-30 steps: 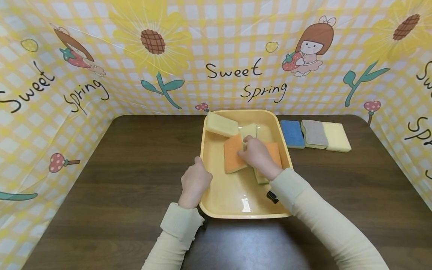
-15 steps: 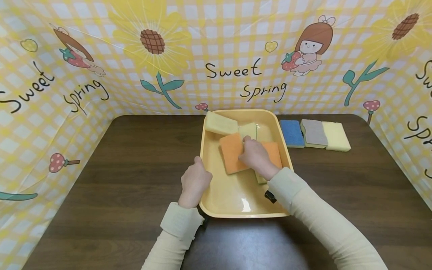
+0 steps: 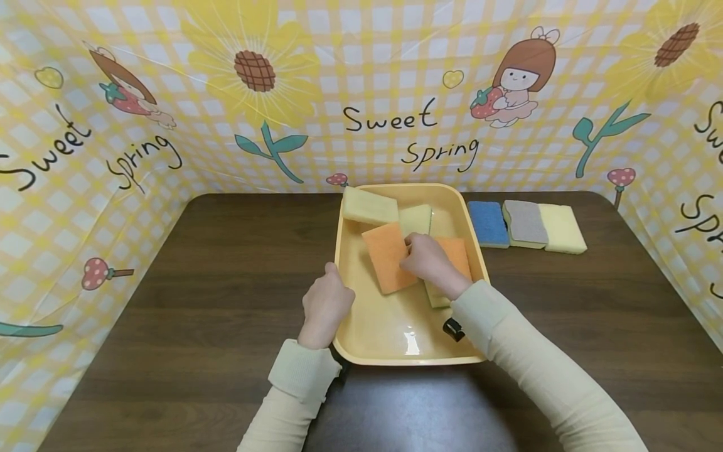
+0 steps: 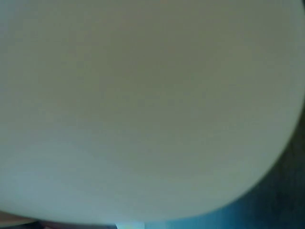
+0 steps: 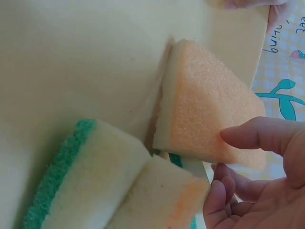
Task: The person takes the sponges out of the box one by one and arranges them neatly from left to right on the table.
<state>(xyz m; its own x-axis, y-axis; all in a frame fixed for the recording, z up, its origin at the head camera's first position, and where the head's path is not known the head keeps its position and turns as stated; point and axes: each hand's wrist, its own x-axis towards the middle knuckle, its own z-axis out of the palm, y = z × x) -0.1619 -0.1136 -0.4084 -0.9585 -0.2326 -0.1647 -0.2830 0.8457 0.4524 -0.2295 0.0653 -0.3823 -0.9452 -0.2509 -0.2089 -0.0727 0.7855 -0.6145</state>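
Note:
In the head view my left hand (image 3: 327,306) grips the left rim of a yellow basin (image 3: 384,342). Over the middle of the basin my right hand (image 3: 432,263) pinches an orange-faced sponge (image 3: 390,257) by its right edge. The right wrist view shows the thumb (image 5: 248,134) on the orange face and the other fingers curled beneath. Next to it, a second orange-faced sponge (image 3: 456,254) and a sponge with a green scrub layer (image 5: 86,186) lie partly covered. A blurred pale surface fills most of the left wrist view, and the left hand is not visible there.
A pale sponge (image 3: 369,206) leans on the basin's back left corner, with another pale sponge (image 3: 416,218) beside it. Right of the basin, a blue sponge (image 3: 489,223), a grey sponge (image 3: 525,221) and a pale yellow sponge (image 3: 565,228) stand in a row on the dark table (image 3: 226,282).
The orange-faced sponge in my right hand has shifted a little left and turned, showing more of its orange face. My left hand has stayed on the basin rim.

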